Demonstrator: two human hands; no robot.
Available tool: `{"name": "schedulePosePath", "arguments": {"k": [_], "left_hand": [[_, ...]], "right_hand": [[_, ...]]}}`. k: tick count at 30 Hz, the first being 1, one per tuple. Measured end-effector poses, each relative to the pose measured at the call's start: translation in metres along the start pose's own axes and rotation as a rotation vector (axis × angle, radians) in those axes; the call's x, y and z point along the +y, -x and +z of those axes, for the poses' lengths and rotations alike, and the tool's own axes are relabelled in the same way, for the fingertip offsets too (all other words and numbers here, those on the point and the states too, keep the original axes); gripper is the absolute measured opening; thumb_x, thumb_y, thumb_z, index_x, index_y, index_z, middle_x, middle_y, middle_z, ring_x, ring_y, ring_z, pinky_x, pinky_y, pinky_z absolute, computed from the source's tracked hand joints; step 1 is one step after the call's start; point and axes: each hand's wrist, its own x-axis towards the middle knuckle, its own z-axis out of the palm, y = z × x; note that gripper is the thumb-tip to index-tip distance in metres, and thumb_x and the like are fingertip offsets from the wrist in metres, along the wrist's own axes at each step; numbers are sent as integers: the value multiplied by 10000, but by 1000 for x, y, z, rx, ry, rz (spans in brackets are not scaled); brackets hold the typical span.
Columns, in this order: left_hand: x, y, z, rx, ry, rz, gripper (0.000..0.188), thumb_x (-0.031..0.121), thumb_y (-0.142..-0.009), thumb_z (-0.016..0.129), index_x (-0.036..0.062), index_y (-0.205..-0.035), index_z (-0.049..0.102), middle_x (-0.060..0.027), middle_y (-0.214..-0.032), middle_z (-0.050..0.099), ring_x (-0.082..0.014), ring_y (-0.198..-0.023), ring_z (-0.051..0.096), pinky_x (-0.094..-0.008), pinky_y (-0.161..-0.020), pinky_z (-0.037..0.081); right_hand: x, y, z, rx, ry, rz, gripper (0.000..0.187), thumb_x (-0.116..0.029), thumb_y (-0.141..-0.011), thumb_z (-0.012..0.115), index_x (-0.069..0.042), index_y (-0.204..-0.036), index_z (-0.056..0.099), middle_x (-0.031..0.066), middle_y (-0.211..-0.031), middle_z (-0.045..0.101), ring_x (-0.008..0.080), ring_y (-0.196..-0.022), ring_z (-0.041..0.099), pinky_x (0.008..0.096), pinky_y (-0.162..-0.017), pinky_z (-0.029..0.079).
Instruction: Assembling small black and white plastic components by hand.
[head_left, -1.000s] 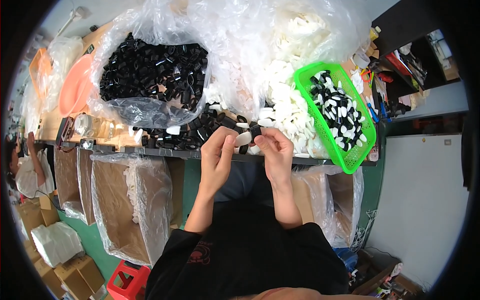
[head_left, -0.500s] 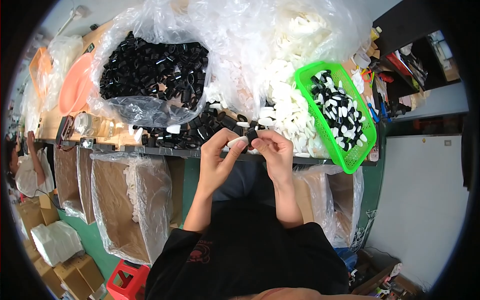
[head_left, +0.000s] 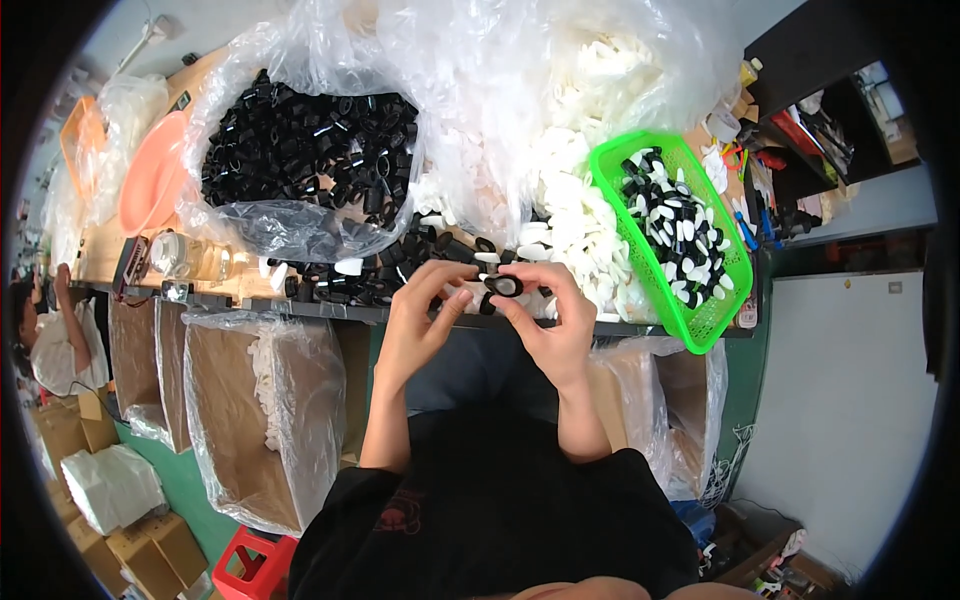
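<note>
Both my hands meet over the table's front edge. My right hand [head_left: 556,318] pinches a black oval ring-shaped piece [head_left: 505,286] between thumb and fingers, its opening facing up and something pale showing inside. Beside it my left hand [head_left: 424,318] is curled, thumb and fingertips drawn together close to the ring. What the left fingers hold, if anything, I cannot make out. Loose black pieces [head_left: 400,262] and a heap of white oval pieces [head_left: 575,215] lie just beyond my hands.
A clear plastic bag of black pieces [head_left: 310,150] lies far left. At right, a green basket [head_left: 660,265] holds black-and-white pieces. A pink basin [head_left: 150,175] and a glass jar [head_left: 175,252] stand left. Plastic-lined boxes [head_left: 240,410] sit below the edge, near a red stool [head_left: 250,562].
The black piece has tilted so its oval opening faces up. The white oval piece seen earlier in my left fingers no longer shows clearly there. My hands are slightly farther apart.
</note>
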Motion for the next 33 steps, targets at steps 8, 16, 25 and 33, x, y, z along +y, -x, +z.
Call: {"name": "schedulePosePath", "arguments": {"k": [8, 16, 25, 33], "left_hand": [[7, -4, 1, 29, 54, 188, 295, 37, -798, 750, 14, -1090, 716, -112, -1001, 695, -230, -913, 671, -321, -806, 521], [-23, 27, -19, 330, 317, -150, 297, 27, -967, 596, -13, -1260, 613, -29, -1097, 651, -67, -913, 573, -193, -797, 442], [-28, 21, -21, 517, 492, -246, 267, 165, -1038, 526, -1, -1212, 644, 49, -904, 584, -16, -748, 454, -161, -667, 337], [-21, 21, -16, 377, 254, -52, 303, -43, -858, 717, -40, -1155, 660, -77, -1095, 666, -131, -1018, 610, -247, -897, 476]], "right_hand": [[-2, -1, 1, -84, 190, -119, 380, 32, -761, 786, -46, -1105, 645, 80, -1063, 694, 180, -799, 632, 285, -747, 518], [48, -6, -9, -189, 167, 237, 147, -19, -912, 643, -7, -1058, 652, 76, -898, 710, 154, -755, 660, 266, -711, 513], [84, -32, 28, -343, 429, -47, 98, -62, -905, 604, -16, -974, 656, 165, -943, 678, 373, -854, 643, 424, -760, 507], [100, 2, 70, -325, 782, -191, 237, -77, -870, 630, -57, -1105, 652, 101, -1005, 665, 343, -886, 638, 427, -758, 540]]}}
